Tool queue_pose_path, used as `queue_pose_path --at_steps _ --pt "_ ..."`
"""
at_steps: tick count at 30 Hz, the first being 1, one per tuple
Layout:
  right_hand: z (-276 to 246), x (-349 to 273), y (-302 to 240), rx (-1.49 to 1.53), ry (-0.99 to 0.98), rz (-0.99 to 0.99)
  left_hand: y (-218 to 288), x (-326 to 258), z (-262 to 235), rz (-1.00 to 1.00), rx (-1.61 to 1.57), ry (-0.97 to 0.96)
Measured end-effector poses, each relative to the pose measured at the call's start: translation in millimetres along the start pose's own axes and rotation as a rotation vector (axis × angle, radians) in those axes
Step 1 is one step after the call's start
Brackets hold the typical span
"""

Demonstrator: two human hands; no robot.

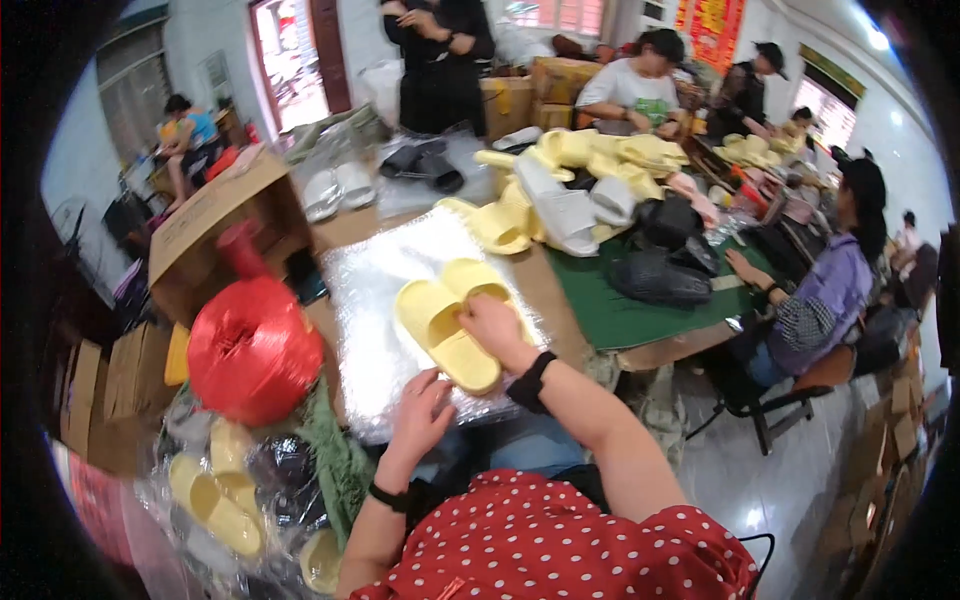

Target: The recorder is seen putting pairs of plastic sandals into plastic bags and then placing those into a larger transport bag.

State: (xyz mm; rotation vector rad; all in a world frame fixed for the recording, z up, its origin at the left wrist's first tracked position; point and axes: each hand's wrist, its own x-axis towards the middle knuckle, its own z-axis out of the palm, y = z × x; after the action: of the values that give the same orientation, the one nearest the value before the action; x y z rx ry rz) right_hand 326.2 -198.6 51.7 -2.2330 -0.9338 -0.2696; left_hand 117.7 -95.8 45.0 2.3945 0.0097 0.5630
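— Where are the yellow slippers [447,317] lying?

— Side by side on a clear plastic sheet [375,300] covering the counter [545,290]. The right hand [496,330] is resting open-fingered on them, steadying the pair.

— And the left hand [420,413]?

— Fingers loosely curled, pressing the sheet's near edge flat, beside the red twine spool [252,350].
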Motion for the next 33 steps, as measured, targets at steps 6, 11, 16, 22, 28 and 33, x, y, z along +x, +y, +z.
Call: queue_pose_path --at_steps 6,11,16,22,28,33 --pt "-10.7 -2.0 -6.9 0.119 0.084 -0.019 -11.3 -2.3 -14.1 -0.052 0.204 -0.043" --pt "-36.8 -6.6 -13.1 0.328 0.254 0.041 -8.6 -0.7 -12.8 -0.028 0.228 -0.085" --pt "-55.4 -30.5 -19.3 0.466 0.362 0.018 -5.2 -5.7 -16.4 0.004 0.28 -0.076" --pt "-70.0 -83.0 -13.9 0.588 0.424 0.106 4.6 0.6 -13.2 -0.038 0.343 -0.044" --pt "-104.8 -118.3 22.7 1.164 0.473 0.282 3.9 15.4 -12.2 0.013 0.331 -0.027" --pt "-127.6 -129.0 47.2 0.948 0.528 0.283 -1.2 14.5 -10.7 -0.008 0.31 0.032"
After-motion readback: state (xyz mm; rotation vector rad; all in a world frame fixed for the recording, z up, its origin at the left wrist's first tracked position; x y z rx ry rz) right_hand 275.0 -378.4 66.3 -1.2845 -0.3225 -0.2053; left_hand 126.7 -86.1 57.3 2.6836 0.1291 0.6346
